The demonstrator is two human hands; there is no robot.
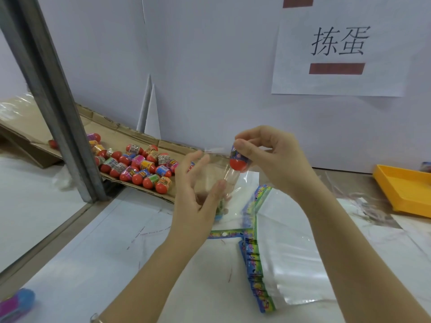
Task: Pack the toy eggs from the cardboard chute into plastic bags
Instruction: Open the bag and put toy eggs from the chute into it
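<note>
Our right hand (268, 157) pinches one toy egg (239, 160) by its glossy blue-wrapped top, with the smooth red half pointing down into the mouth of one clear, crinkly plastic bag (214, 173) at the centre. Our left hand (196, 197) is blurred, its fingers nearly straight against the film; we cannot tell whether it grips. At ten o'clock, roughly two dozen eggs (137, 178), each red-bottomed with a bright printed sleeve, lie heaped on the creased brown cardboard chute (130, 134). At five o'clock one fanned stack of bags (291, 259) with colourful headers rests on the white table (93, 264). One yellow plastic tray (403, 190) sits at three o'clock.
</note>
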